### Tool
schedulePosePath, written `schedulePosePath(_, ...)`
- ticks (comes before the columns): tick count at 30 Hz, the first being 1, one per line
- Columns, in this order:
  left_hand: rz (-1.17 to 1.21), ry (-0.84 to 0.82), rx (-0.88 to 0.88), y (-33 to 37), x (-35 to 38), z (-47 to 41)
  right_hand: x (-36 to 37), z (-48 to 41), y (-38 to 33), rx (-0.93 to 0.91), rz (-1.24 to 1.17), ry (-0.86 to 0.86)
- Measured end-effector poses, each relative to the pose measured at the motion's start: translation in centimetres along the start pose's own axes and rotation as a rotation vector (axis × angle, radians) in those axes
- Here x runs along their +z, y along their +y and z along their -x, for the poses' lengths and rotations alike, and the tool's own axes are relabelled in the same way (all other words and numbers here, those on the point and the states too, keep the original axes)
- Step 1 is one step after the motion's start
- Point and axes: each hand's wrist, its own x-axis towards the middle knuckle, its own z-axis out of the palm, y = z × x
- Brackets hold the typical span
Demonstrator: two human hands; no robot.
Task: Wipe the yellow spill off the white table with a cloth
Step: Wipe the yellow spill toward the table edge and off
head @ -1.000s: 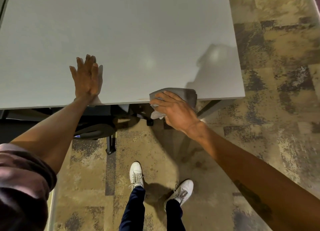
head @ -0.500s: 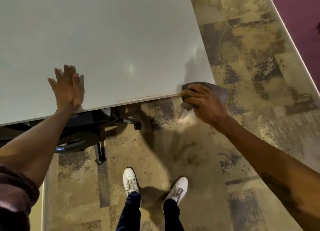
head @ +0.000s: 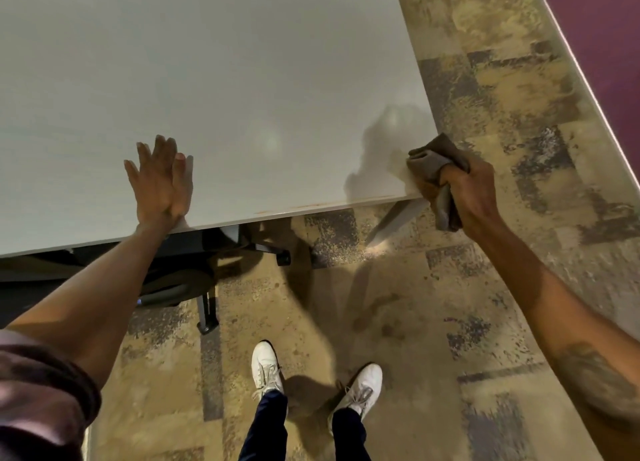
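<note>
The white table (head: 225, 79) fills the upper left. A thin yellow-orange streak (head: 311, 205) runs along its near edge. My right hand (head: 474, 192) is closed around a bunched grey-brown cloth (head: 434, 159) at the table's near right corner, partly off the edge, with a tail of the cloth hanging below my fist. My left hand (head: 162, 180) lies flat on the tabletop near the front edge, fingers spread and holding nothing.
A dark office chair base with castors (head: 207, 287) sits under the table's front edge. A table leg (head: 394, 220) slants down at the right corner. My white shoes (head: 266, 367) stand on patterned carpet. A purple wall (head: 595, 45) rises at the far right.
My right hand slid the cloth rightward along the near edge to the table's corner and bunched it into a fist. My left hand stayed flat on the tabletop.
</note>
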Motion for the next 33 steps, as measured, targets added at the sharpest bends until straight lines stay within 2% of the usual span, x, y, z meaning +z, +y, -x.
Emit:
schedulePosePath(5, -0.005, -0.011, -0.007, 0.8, -0.3, 0.0, 1.5, -1.3, 1.6, 0.065, 0.040, 0.037)
schedulePosePath(21, 0.139, -0.072, -0.057, 0.9, -0.8, 0.4, 19.8, 3.1, 0.0, 0.017, 0.193, -0.345)
schedulePosePath(23, 0.156, -0.072, -0.058, 0.9, -0.9, 0.5, 21.8, 3.9, -0.3, 0.012, 0.242, -0.421)
schedulePosePath(29, 0.192, -0.063, -0.057, 1.3, -1.6, 0.8, 28.0, 7.6, -1.4, 0.053, 0.181, -0.697)
schedulePosePath(31, 0.175, -0.055, -0.064, 1.2, -1.4, 0.5, 29.3, 10.0, 0.7, 0.117, 0.229, -0.802)
schedulePosePath(33, 0.138, -0.045, -0.067, 1.0, -0.9, 0.1, 28.9, 12.4, 3.9, 0.157, 0.217, -0.827)
